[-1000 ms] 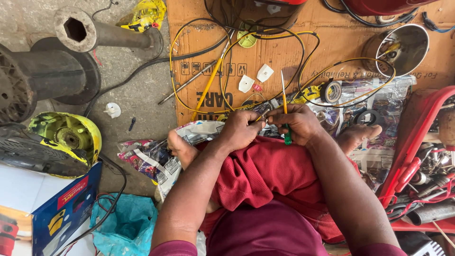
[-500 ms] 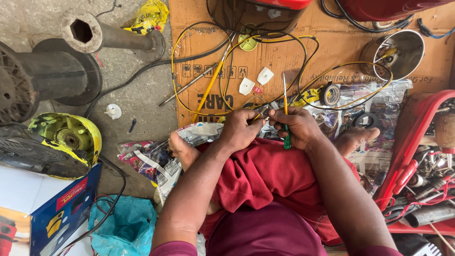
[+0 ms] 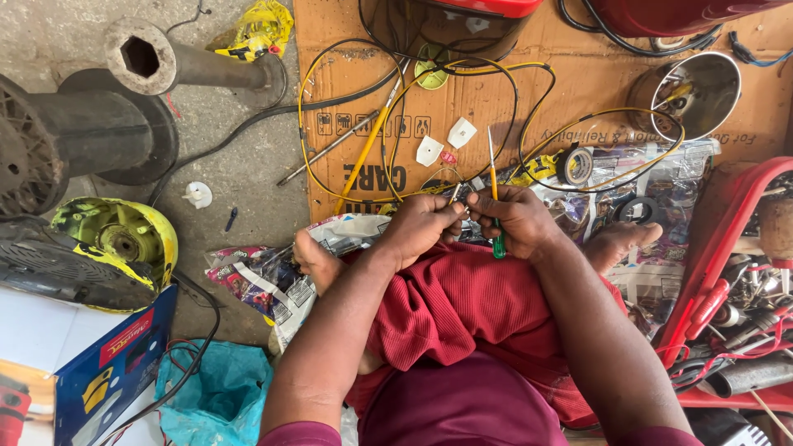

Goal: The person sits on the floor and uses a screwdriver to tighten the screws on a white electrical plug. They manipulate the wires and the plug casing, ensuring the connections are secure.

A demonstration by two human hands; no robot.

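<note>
Sitting over red shorts, both hands meet just above the knees. Left hand has its fingers pinched shut on a small metal wire end; right hand is closed around a green-handled screwdriver, shaft pointing away, tip up near the cardboard sheet. Near left: blue box, teal bag, yellow-green motor housing. Right side: red tray of tools, partly cut off. Printed plastic wrappers lie under the legs, a bare foot on them. Yellow and black wires loop across the cardboard right behind the hands, crowding the work spot, with a tape roll and a long yellow-handled tool in among them. Farther out: chrome bowl, grey metal hub on the concrete floor. Versus half a second ago: hands and screwdriver in the same place, same grip, no visible shift.
</note>
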